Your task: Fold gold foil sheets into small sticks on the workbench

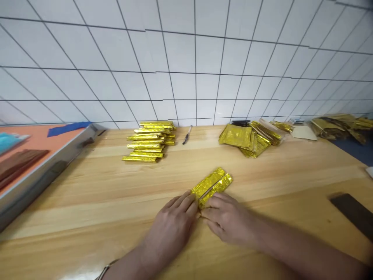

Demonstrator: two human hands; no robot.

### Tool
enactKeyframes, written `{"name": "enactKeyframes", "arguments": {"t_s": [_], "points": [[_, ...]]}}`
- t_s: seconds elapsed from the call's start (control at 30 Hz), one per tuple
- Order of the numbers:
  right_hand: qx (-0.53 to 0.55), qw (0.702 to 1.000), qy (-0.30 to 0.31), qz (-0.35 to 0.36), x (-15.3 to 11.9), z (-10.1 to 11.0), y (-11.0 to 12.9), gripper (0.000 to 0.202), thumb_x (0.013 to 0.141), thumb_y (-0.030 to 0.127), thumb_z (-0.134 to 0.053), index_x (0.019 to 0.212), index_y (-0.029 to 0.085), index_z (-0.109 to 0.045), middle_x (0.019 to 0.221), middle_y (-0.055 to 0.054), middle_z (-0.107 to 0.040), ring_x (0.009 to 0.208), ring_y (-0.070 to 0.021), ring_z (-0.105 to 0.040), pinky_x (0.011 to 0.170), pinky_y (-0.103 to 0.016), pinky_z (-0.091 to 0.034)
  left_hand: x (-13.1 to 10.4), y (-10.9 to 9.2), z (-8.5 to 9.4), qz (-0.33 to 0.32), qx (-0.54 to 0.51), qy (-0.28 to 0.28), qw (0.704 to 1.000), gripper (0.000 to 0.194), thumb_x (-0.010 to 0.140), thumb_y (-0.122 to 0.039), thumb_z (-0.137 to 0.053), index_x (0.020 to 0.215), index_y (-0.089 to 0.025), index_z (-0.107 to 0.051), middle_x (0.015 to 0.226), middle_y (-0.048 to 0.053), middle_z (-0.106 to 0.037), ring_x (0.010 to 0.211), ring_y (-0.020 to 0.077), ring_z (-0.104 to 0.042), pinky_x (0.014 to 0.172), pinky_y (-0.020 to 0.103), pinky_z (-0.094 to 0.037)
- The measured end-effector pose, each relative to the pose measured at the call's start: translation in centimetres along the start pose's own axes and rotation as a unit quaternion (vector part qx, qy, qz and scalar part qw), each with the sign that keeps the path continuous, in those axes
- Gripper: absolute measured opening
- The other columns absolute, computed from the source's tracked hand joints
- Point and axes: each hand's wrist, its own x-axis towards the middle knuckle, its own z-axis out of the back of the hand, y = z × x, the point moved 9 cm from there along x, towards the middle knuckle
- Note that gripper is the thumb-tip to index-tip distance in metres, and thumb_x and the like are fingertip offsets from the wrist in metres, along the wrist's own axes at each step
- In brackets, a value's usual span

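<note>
On the wooden table (96, 198) lies a sheet of gold foil paper (211, 182), folded so that two long flaps almost meet along a middle gap. It slants away to the right. My left hand (177, 221) presses its fingers, held together, on the near left end. Curled against the near right end are the fingers of my right hand (225, 217), with the tips close to the left fingertips. The near end of the paper is partly hidden under both hands.
Narrow folded gold strips (145, 146) are piled at the back left, with a pen (187, 135) beside them. Flat gold sheets (237, 136) lie back right. A dark flat bar (354, 214) rests at the right. An orange surface (32, 142) borders the left; a tiled wall (180, 58) stands behind.
</note>
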Motion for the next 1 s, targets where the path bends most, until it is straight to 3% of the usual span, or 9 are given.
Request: {"name": "enactKeyframes", "arguments": {"t_s": [0.17, 0.43, 0.57, 0.67, 0.77, 0.93, 1.0], "points": [[-0.055, 0.996, -0.062, -0.018, 0.0, 0.7, -3.2, 0.019, 0.088, 0.018, -0.047, 0.092, 0.019, -0.065, 0.086, -0.006, -0.061, 0.085, -0.0180, -0.050, 0.078, -0.032, -0.042, 0.4, -0.3, 0.0, 0.008, 0.021, -0.010, 1.000, 0.014, 0.089, -0.020, -0.046, 0.096, -0.020, -0.058, 0.107, 0.005, -0.060, 0.110, 0.0220, -0.053, 0.093, 0.039, -0.046], [-0.136, 0.984, -0.054, -0.105, -0.2, 1.8, -8.6, 0.021, 0.089, 0.030, -0.048, 0.088, 0.019, -0.065, 0.089, -0.007, -0.058, 0.091, -0.0207, -0.049, 0.081, -0.034, -0.039, 1.0, -0.3, -0.2, 0.010, 0.055, -0.027, 0.998, 0.012, 0.090, -0.020, -0.046, 0.093, -0.020, -0.058, 0.103, 0.005, -0.062, 0.108, 0.0208, -0.053, 0.094, 0.038, -0.042], [-0.166, 0.973, -0.030, -0.155, -0.6, 2.7, -10.1, 0.021, 0.089, 0.032, -0.047, 0.088, 0.018, -0.063, 0.092, -0.008, -0.059, 0.092, -0.0204, -0.051, 0.081, -0.032, -0.039, 1.6, 0.4, 0.1, 0.000, 0.051, -0.032, 0.998, 0.016, 0.092, -0.025, -0.044, 0.096, -0.021, -0.059, 0.109, 0.004, -0.062, 0.112, 0.0198, -0.051, 0.099, 0.039, -0.036], [-0.186, 0.969, 0.015, -0.161, -0.8, 2.7, -9.7, 0.021, 0.087, 0.032, -0.048, 0.085, 0.018, -0.062, 0.088, -0.008, -0.061, 0.086, -0.0210, -0.055, 0.077, -0.032, -0.040, 2.4, 1.7, 0.5, -0.014, 0.051, -0.030, 0.998, 0.020, 0.092, -0.023, -0.043, 0.105, -0.023, -0.058, 0.115, 0.002, -0.061, 0.116, 0.0181, -0.049, 0.102, 0.038, -0.031], [-0.164, 0.973, 0.057, -0.153, -1.1, 2.0, -7.9, 0.018, 0.085, 0.032, -0.050, 0.085, 0.020, -0.063, 0.085, -0.007, -0.064, 0.077, -0.0206, -0.058, 0.067, -0.030, -0.040, 3.8, 3.4, 0.9, -0.034, 0.057, -0.019, 0.998, 0.021, 0.092, -0.023, -0.045, 0.107, -0.026, -0.059, 0.114, 0.000, -0.063, 0.120, 0.0178, -0.046, 0.102, 0.038, -0.029], [0.000, 0.992, 0.090, -0.086, -1.5, 0.8, -3.0, 0.013, 0.082, 0.029, -0.053, 0.079, 0.023, -0.064, 0.081, -0.002, -0.067, 0.071, -0.0167, -0.061, 0.058, -0.025, -0.038, 6.3, 4.6, 0.5, -0.113, 0.028, 0.024, 0.993, 0.025, 0.089, -0.024, -0.050, 0.111, -0.029, -0.060, 0.122, 0.000, -0.059, 0.123, 0.0168, -0.044, 0.099, 0.034, -0.033], [0.060, 0.993, 0.088, -0.056, -1.3, 0.9, -2.1, 0.014, 0.083, 0.028, -0.053, 0.075, 0.023, -0.064, 0.076, 0.001, -0.067, 0.068, -0.0144, -0.060, 0.057, -0.023, -0.038, 6.8, 4.8, 0.2, -0.134, 0.012, 0.032, 0.990, 0.025, 0.088, -0.025, -0.051, 0.111, -0.028, -0.061, 0.121, 0.002, -0.060, 0.120, 0.0164, -0.048, 0.098, 0.033, -0.036]]}}
